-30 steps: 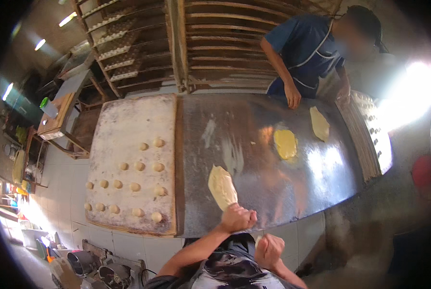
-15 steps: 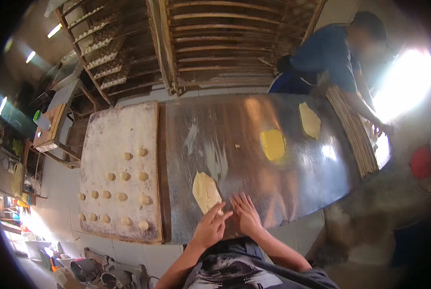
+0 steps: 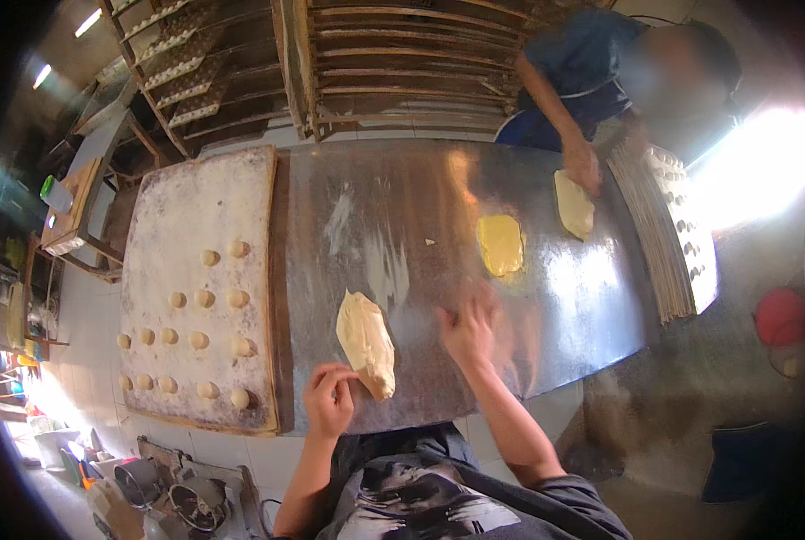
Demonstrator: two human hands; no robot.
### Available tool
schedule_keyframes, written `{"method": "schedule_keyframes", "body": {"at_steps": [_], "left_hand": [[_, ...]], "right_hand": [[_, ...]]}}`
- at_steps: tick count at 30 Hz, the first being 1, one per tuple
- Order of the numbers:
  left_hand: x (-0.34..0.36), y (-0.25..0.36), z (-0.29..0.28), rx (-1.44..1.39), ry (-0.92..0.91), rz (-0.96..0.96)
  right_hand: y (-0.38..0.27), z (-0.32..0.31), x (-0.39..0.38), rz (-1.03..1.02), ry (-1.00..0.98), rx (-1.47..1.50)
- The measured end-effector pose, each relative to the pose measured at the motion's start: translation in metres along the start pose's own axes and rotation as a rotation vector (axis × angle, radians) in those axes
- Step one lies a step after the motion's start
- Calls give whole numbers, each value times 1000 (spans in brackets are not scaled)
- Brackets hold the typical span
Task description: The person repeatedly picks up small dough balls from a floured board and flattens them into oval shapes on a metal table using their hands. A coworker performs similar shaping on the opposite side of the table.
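A long, flattened piece of pale dough lies on the steel worktop, its near end lumpy. My left hand is at that end's left edge, fingers curled and pinching the dough. My right hand, blurred, reaches over the steel to the right with fingers apart, touching no dough. Farther off are a yellow slab and another pale dough piece, which a co-worker's hand touches at its far end.
Left is a floured board with several dough balls. A co-worker bends over the far right beside stacked boards and a tray. Wooden racks stand behind; metal machinery is at lower left.
My right hand has gone from a fist at the near edge to spread fingers farther forward and right. My left hand shifted left. The co-worker reached back from the right onto the far dough.
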State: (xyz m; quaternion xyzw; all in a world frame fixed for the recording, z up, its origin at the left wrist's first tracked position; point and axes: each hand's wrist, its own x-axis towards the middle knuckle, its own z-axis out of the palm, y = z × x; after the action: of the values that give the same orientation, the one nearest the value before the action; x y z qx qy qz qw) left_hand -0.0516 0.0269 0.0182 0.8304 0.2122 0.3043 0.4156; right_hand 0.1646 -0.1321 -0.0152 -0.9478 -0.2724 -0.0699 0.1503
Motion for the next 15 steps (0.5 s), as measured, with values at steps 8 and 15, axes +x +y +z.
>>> {"method": "schedule_keyframes", "body": {"at_steps": [8, 15], "left_hand": [[6, 30, 7, 54, -26, -82], [25, 85, 72, -3, -495, -165]], "right_hand": [[45, -24, -87, -260, -73, 260], [-46, -62, -46, 342, -12, 924]]}}
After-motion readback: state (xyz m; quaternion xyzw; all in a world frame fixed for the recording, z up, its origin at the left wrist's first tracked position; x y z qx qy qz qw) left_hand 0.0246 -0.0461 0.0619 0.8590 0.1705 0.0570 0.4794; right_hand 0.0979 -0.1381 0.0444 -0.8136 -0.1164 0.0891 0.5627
